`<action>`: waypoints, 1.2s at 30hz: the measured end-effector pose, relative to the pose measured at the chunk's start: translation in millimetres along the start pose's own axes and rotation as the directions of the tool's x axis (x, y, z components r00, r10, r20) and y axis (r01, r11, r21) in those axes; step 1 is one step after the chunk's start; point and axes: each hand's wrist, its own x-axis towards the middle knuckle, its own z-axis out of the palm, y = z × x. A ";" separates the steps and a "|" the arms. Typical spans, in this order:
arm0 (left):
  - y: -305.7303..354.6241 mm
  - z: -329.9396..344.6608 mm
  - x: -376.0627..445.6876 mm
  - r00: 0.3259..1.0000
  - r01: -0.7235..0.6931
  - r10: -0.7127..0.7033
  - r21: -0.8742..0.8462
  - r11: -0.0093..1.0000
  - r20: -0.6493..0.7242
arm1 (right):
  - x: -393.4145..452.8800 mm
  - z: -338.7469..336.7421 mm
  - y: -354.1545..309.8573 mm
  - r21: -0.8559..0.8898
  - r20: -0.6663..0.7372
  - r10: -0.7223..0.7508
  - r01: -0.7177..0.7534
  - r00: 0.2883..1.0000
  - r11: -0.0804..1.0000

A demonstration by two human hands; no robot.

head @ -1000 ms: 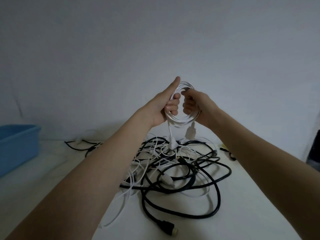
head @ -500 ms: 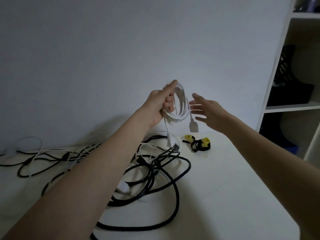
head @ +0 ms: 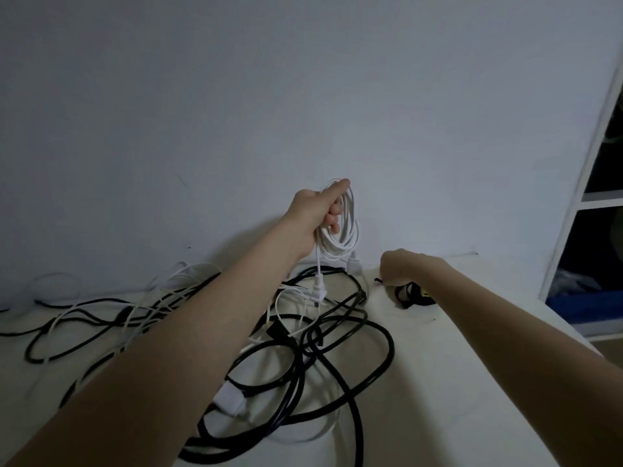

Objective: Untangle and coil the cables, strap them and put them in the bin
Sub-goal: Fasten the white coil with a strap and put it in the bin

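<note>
- A white coil [head: 340,227] of thin, smooth, round cord is held up in front of the wall [head: 236,96] by the left hand [head: 315,219]; the fingers are curled round the loops and the thumb is laid straight along the top of them.
- Two loose ends are seen hanging from the coil: one with a small white plug [head: 318,291] dangling over the table, the other with a pale connector [head: 355,264] just below the loops.
- The right hand [head: 403,267] is lowered to the table [head: 472,382], knuckles up, beside the straps [head: 413,293], which are dark bands with a touch of yellow; whether the fingers are closed on a strap cannot be told, as they are hidden under the hand.
- A tangle [head: 303,348] of thick, glossy black cables is spread in wide loops on the matt, pale table, with thin white cords [head: 161,298] threaded through it and a white block plug [head: 231,401] lying near the front.
- A white shelf frame [head: 580,210] is seen at the right edge.
- Compared with half a second ago, the right hand, then open with fingers spread beside the coil, is now found down at the straps; the coil is kept raised in the same left-hand grip.
</note>
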 end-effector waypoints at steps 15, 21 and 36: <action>6.3 -18.3 -4.2 0.999 0.006 -0.007 0.014 1.000 0.046 | -8.8 -32.4 8.4 0.881 -0.268 0.015 0.239 0.963 0.409; 14.7 -40.7 -18.0 0.992 0.098 -0.094 -0.052 0.994 0.087 | -41.3 -71.5 -2.8 0.893 -0.446 -0.012 0.446 0.895 0.053; 40.1 -99.6 -82.0 0.935 0.141 -0.113 -0.058 0.988 0.337 | -135.5 -142.1 -84.9 0.657 -0.166 -0.679 0.594 0.715 0.465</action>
